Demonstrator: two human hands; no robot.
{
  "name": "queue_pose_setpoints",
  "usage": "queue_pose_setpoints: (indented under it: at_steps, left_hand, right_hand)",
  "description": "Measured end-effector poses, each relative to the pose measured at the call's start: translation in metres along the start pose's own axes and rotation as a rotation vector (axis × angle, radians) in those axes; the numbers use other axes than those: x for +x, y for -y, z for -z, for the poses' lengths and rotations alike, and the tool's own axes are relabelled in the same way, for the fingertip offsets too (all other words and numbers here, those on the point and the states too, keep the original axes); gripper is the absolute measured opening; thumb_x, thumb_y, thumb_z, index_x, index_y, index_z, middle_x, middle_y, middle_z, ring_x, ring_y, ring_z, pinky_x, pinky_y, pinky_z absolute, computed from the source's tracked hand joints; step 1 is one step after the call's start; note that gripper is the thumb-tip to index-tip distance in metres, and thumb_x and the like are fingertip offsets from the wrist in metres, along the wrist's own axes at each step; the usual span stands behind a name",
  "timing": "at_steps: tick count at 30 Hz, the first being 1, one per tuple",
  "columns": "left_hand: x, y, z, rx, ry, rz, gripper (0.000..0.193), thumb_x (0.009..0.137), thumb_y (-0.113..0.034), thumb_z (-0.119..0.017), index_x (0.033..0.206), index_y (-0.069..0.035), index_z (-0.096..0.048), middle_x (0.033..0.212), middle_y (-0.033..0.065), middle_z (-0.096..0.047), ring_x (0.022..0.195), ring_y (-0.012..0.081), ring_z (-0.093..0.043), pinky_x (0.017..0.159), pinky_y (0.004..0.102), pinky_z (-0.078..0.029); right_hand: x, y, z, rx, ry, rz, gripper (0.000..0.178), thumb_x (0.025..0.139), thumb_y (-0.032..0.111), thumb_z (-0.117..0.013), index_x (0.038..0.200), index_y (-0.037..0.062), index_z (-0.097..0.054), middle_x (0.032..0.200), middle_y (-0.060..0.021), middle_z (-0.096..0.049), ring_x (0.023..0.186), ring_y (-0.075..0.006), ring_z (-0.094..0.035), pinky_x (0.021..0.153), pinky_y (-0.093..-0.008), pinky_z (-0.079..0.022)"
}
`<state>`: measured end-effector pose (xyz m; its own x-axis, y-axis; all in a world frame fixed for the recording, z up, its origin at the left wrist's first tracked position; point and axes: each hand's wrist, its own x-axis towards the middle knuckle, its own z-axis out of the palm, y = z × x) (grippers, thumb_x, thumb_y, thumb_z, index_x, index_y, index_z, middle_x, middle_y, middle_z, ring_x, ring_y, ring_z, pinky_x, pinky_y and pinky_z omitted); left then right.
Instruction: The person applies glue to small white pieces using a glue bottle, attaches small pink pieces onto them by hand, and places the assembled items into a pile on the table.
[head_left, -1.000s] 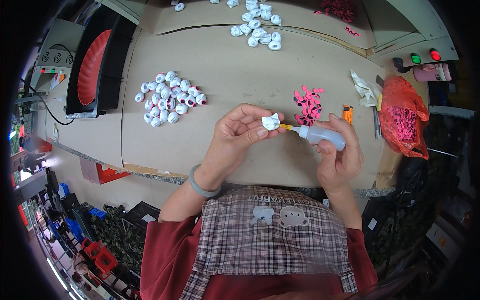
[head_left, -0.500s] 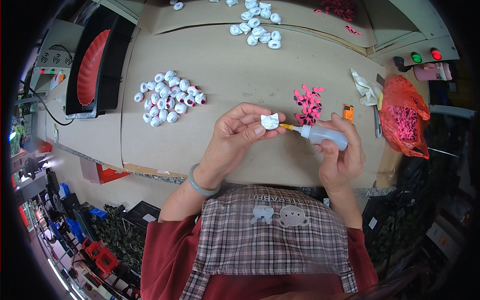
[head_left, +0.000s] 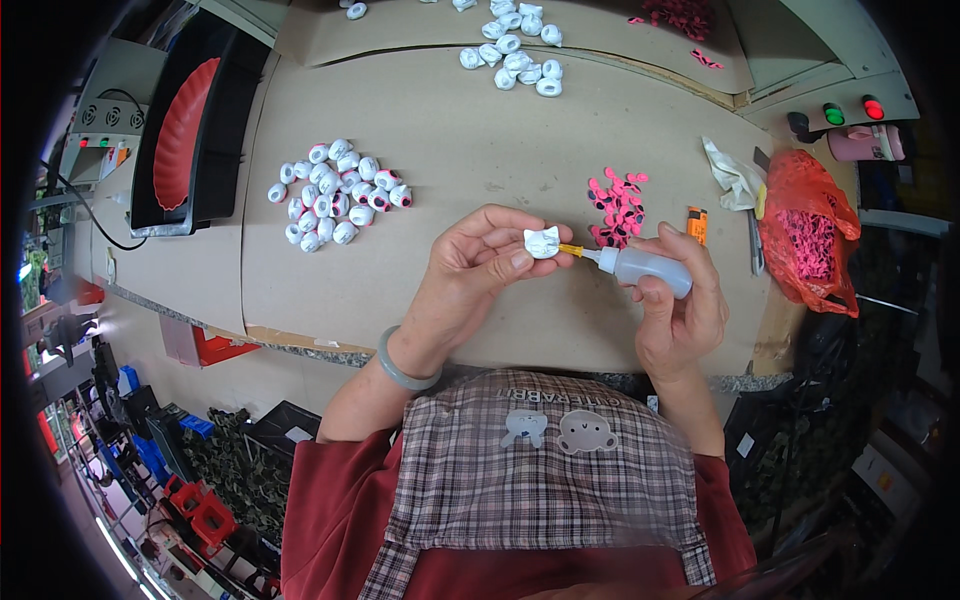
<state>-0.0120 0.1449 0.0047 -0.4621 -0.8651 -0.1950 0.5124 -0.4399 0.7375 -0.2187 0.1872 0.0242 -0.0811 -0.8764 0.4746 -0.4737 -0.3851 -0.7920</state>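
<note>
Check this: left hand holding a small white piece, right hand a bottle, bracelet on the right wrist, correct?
No, the head view shows the bracelet on the left wrist. The left hand does hold the white piece, and the right hand the bottle.

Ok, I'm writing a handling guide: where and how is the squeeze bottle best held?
Probably take the squeeze bottle by its rounded body, from the right, as the right grip does: its narrow yellow tip points left at the white piece, leaving the wider end rightward.

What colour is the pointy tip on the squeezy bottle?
The tip is yellow-orange; it shows best in the head view.
</note>
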Motion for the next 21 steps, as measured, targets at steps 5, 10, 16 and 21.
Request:
queue_pose_setpoints:
  at_steps: [5, 10, 16, 21]
  left_hand:
    - [-0.0008, -0.0011, 0.0008, -0.003, -0.020, -0.001, 0.024, 0.088, -0.001, -0.059, 0.111, 0.002, -0.055, 0.115, 0.0244, -0.061, 0.101, 0.0277, -0.065, 0.092, 0.0332, -0.053]
    - [-0.0010, -0.0022, 0.0014, 0.005, -0.027, -0.010, 0.024, 0.088, 0.000, -0.058, 0.111, 0.002, -0.055, 0.116, 0.0242, -0.061, 0.101, 0.0271, -0.065, 0.092, 0.0332, -0.052]
    - [-0.0004, -0.0012, 0.0015, -0.002, -0.050, -0.020, 0.025, 0.088, -0.001, -0.059, 0.112, 0.002, -0.056, 0.116, 0.0238, -0.061, 0.101, 0.0248, -0.064, 0.091, 0.0309, -0.053]
    - [0.0000, 0.0006, 0.0009, -0.010, -0.018, 0.000, 0.024, 0.088, -0.001, -0.059, 0.112, 0.002, -0.056, 0.115, 0.0238, -0.061, 0.100, 0.0255, -0.065, 0.091, 0.0306, -0.053]
  right_hand:
    - [-0.0007, -0.0041, 0.0001, -0.010, -0.010, 0.011, 0.038, 0.088, 0.020, -0.066, 0.115, -0.0039, -0.056, 0.091, -0.0157, -0.067, 0.077, -0.0220, -0.067, 0.063, -0.0289, -0.053]
    - [0.0010, -0.0005, 0.0004, -0.037, 0.002, 0.015, 0.038, 0.088, 0.021, -0.066, 0.115, -0.0037, -0.056, 0.088, -0.0146, -0.068, 0.076, -0.0216, -0.067, 0.062, -0.0282, -0.052]
    - [0.0034, 0.0032, -0.0028, 0.013, 0.023, -0.010, 0.038, 0.088, 0.022, -0.066, 0.115, -0.0034, -0.056, 0.086, -0.0151, -0.067, 0.075, -0.0206, -0.067, 0.061, -0.0272, -0.052]
    - [0.0022, -0.0013, -0.0059, 0.090, -0.003, -0.073, 0.038, 0.090, 0.024, -0.064, 0.116, -0.0031, -0.056, 0.086, -0.0156, -0.067, 0.074, -0.0185, -0.066, 0.060, -0.0252, -0.052]
